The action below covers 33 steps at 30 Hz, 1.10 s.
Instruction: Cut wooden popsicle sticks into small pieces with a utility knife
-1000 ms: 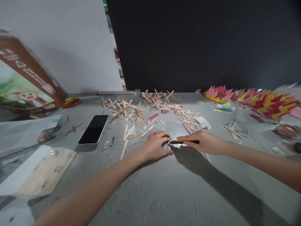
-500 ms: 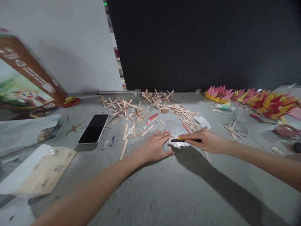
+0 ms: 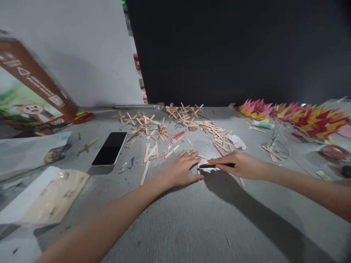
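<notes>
The small wooden stick (image 3: 197,167) lies on the worktop (image 3: 192,223) just beside the thumb of your left hand (image 3: 181,170). The knife (image 3: 216,165) points at it from the right. This looks like the cutting step, which calls for steady pressure and skin kept clear of the blade. Your left hand lies flat, fingers spread and gripping nothing. Your right hand (image 3: 242,164) reaches in low, fingers closed around the knife. Loose sticks (image 3: 153,128) and a phone (image 3: 109,148) lie beyond.

Black-yellow cutter (image 3: 211,165) level, tip seemingly on thin wooden stick (image 3: 197,168).
</notes>
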{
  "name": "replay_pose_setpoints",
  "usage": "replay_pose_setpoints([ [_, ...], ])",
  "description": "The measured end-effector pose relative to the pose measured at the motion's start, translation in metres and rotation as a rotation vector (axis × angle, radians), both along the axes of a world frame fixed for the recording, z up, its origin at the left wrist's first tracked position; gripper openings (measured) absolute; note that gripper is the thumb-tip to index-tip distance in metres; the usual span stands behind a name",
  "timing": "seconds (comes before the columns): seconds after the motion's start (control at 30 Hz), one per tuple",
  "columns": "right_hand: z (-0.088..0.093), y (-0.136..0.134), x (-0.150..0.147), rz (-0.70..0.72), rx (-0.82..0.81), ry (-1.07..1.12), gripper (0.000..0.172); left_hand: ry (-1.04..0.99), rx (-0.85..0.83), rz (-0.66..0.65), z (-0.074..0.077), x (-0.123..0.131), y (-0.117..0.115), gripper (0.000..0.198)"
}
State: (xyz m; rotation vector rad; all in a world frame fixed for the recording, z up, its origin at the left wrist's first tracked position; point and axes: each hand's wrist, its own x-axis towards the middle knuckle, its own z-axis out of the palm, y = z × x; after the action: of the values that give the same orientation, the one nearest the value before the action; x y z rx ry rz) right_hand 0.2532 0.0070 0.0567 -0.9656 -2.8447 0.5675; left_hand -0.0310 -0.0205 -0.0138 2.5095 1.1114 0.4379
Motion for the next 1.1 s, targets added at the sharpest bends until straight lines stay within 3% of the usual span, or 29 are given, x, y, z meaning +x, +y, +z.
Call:
replay_pose_setpoints([
  [0.3, 0.008, -0.002, -0.006, -0.016, -0.007, -0.081, 0.042, -0.028, -0.006, -0.007, -0.001, 0.001, 0.001, 0.074],
  [0.63, 0.037, 0.003, -0.03, 0.051, -0.111, -0.173, 0.044, -0.051, 0.013, 0.001, -0.005, 0.002, 0.001, 0.067],
  [1.1, 0.05, 0.008, -0.062, 0.128, -0.009, -0.426, 0.032, -0.077, -0.013, -0.023, -0.006, 0.0, 0.003, 0.075],
])
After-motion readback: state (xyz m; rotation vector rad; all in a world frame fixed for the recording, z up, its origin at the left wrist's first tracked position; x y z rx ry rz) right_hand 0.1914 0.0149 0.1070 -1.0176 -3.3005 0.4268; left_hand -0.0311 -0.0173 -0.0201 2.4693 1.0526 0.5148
